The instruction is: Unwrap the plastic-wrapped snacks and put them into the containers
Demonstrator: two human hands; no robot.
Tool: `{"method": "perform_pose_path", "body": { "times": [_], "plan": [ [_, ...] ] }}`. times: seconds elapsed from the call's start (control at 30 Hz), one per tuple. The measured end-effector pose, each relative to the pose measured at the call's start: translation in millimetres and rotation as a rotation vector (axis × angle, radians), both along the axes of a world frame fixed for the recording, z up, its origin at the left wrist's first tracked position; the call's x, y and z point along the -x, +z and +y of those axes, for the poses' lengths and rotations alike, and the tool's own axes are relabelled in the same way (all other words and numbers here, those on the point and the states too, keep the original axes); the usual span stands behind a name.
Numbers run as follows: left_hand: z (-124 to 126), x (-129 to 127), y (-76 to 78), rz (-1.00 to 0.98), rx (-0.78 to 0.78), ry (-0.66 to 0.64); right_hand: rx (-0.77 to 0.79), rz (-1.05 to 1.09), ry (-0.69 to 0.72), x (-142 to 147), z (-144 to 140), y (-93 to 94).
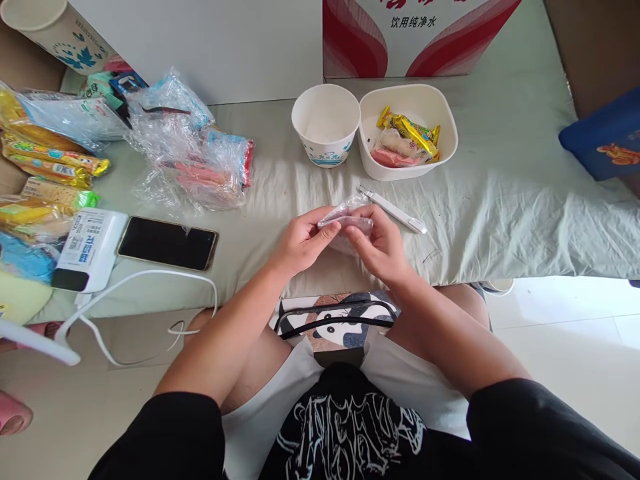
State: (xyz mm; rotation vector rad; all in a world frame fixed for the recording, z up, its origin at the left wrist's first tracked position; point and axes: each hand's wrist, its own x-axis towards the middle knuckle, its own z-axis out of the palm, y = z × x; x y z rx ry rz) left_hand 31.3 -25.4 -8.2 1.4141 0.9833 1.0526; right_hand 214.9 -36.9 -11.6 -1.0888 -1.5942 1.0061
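My left hand [303,241] and my right hand [381,247] meet over the front edge of the cloth-covered surface [500,193]. Together they pinch a small clear plastic snack wrapper [345,215] with something pinkish inside. A white pen-like tool [395,211] lies just beyond my right hand. Further back stand a white paper cup [326,125] and a white bowl [450,127] with several wrapped snacks [407,140] in it.
A black phone [167,243] and a white power bank [90,248] with its white cable [150,277] lie at the left. Behind them are crumpled clear bags [190,157] and yellow snack packs [50,160]. A panda-print bag [335,323] sits between my knees. A blue cushion [605,137] lies far right.
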Motion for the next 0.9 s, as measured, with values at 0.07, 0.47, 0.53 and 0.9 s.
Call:
{"method": "perform_pose_path", "body": {
  "times": [0.07, 0.47, 0.53, 0.9],
  "plan": [
    [-0.1, 0.1, 1.6, -0.013, 0.028, 0.001, 0.011, 0.012, -0.122, -1.3, 3.7, -3.2],
    [9.4, 0.9, 1.1, -0.041, 0.158, 0.162, 0.224, 0.161, -0.239, -20.9, 4.5, -0.3],
    [10.8, 3.7, 5.1, -0.043, 0.147, 0.177, 0.189, 0.105, -0.307, -23.6, 2.6, 0.0],
    [5.8, 12.4, 18.7, -0.091, 0.121, 0.117, -0.274, -0.722, -0.366, 42.5, 119.6, 110.5]
  ]
}}
